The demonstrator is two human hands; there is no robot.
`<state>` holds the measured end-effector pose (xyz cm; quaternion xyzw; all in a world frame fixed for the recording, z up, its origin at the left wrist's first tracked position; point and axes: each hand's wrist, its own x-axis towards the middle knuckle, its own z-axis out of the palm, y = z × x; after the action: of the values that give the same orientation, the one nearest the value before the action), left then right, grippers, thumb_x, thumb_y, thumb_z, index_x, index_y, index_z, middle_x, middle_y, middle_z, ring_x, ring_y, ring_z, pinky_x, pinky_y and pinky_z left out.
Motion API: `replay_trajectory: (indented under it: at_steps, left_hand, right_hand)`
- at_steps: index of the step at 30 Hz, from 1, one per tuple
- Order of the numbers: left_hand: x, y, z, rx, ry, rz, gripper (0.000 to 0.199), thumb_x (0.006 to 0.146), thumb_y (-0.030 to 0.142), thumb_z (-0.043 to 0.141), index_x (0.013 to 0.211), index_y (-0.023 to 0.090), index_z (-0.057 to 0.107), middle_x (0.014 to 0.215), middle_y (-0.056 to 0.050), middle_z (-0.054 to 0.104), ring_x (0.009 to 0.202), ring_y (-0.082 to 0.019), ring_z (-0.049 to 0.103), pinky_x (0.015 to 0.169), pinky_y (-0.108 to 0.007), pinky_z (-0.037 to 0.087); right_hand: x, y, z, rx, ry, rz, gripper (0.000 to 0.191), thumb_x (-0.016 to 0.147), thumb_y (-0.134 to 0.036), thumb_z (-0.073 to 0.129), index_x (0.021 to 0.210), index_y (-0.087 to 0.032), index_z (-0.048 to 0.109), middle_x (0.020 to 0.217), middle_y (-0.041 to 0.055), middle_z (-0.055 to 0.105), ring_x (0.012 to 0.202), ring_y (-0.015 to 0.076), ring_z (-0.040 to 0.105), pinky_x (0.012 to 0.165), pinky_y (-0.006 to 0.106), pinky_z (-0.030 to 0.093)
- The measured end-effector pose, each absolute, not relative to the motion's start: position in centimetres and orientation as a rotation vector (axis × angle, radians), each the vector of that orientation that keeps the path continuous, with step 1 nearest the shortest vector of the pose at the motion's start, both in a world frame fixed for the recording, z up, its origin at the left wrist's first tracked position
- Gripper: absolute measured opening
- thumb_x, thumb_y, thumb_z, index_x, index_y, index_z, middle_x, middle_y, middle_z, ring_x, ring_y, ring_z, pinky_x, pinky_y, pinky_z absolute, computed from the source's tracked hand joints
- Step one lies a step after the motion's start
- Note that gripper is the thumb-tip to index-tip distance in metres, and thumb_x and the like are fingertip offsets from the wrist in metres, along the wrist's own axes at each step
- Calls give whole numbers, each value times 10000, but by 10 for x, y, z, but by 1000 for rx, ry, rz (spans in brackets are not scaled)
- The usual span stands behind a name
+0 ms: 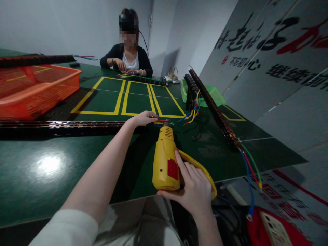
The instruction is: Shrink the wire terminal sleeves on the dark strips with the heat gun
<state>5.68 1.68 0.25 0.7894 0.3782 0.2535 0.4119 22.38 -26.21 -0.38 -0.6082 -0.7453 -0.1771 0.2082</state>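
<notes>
My right hand [196, 186] is wrapped round the handle of a yellow heat gun [162, 160], whose metal nozzle points away from me. Just past that nozzle are the ends of thin wires [162, 120], red and yellow, with metal ring terminals. They come out from under my left hand [143, 119], which has its fingers closed on them. These wires lead from a long dark bar [64, 128] with shiny copper-coloured edges, lying along the table to the left. My left forearm crosses over the bar and hides part of it.
An orange basket [64, 87] stands at the left, another dark bar [36, 60] across it. More bars [215, 106] with coloured wires lean on a green basket [216, 95] at the right. Yellow tape rectangles mark the green table [84, 164]. Opposite, a person [130, 61] handles wires.
</notes>
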Motion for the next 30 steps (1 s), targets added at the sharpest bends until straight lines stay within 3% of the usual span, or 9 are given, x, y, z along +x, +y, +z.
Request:
replay_trajectory:
  at_steps: [10, 17, 30]
  left_hand:
    - [60, 15, 8, 1979, 1056, 573, 425, 729, 362, 580, 1058, 117, 687, 1045, -72, 688, 931, -196, 616, 838, -276, 449]
    - [57, 10, 11, 2029, 1043, 559, 343, 712, 397, 557, 865, 149, 737, 848, -25, 698, 797, -180, 603, 738, -270, 446]
    - [55, 7, 12, 2018, 1045, 532, 301, 726, 354, 541, 872, 168, 727, 793, -7, 680, 681, -146, 564, 633, -247, 418]
  right_hand:
    - [227, -263, -1, -1677, -2058, -598, 1112, 595, -877, 445, 1392, -104, 387, 796, 31, 600, 726, 190, 569, 706, 313, 370]
    - [205, -263, -4, -1622, -2079, -537, 1090, 641, -841, 448, 1421, -89, 332, 797, 41, 585, 711, 189, 538, 681, 315, 350]
    - [195, -264, -9, -1609, -2023, -479, 1042, 659, -838, 407, 1427, -136, 342, 823, 43, 594, 747, 184, 539, 723, 323, 326]
